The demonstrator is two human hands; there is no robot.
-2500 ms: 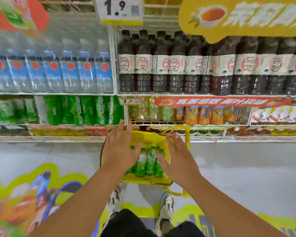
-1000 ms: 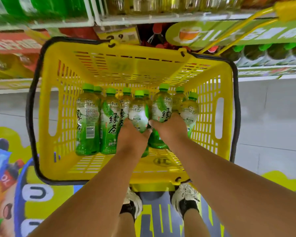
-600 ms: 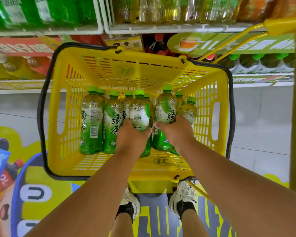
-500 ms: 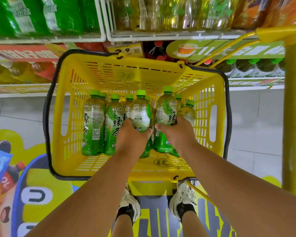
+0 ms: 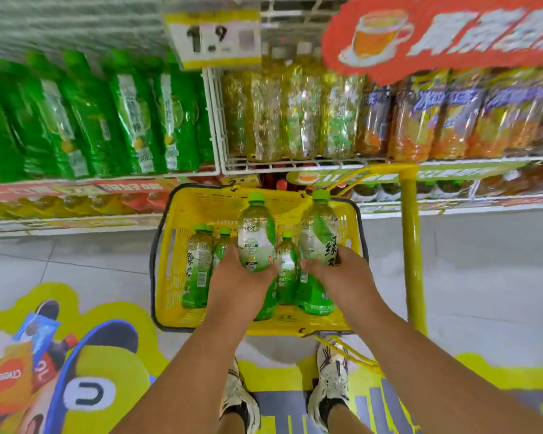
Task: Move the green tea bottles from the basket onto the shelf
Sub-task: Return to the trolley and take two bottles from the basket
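left hand [image 5: 239, 285] fingers clamped on clear plastic green-capped tea bottle [image 5: 255, 236] | right hand [image 5: 342, 278] wrapped round its twin [image 5: 318, 233] | both upright, caps toward wire shelf [image 5: 295, 162], above yellow plastic basket [image 5: 170, 245] | shelf gap probably ahead-up, blurred

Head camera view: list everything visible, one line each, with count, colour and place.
Basket: one, yellow, on the floor before the shelves.
Held green tea bottles: two, green-capped, raised above the basket; left one, right one.
Green tea bottles in basket: at least four, green, standing.
Shelf bottles: many, green, yellow, orange; blurred.
Price tag: one, yellow-white, top shelf edge.
Yellow pole: one, right of basket.
Shoes: two, white.
Left hand: grips left bottle.
Right hand: grips right bottle.
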